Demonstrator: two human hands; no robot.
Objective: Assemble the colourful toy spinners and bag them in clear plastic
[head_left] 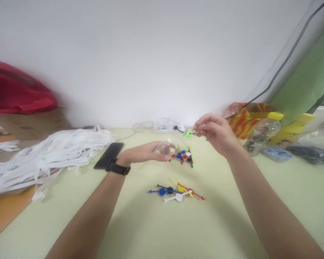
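My left hand (147, 151), with a black watch at the wrist, holds a clear plastic bag (179, 154) full of small coloured plastic pieces a little above the pale green table (140, 223). My right hand (214, 133) is raised to the right of the bag and pinches a small green piece (188, 134) between its fingertips. Nearer to me, several loose coloured pieces (176, 191) in blue, black, white, yellow and red lie together on the table.
A black phone (108, 155) lies left of my left wrist beside a heap of white strips (43, 158). A power strip (169, 127) sits by the wall. Bottles (261, 136), bags and a striped packet (245, 117) crowd the right; a red bag (16, 90) rests on a box at left.
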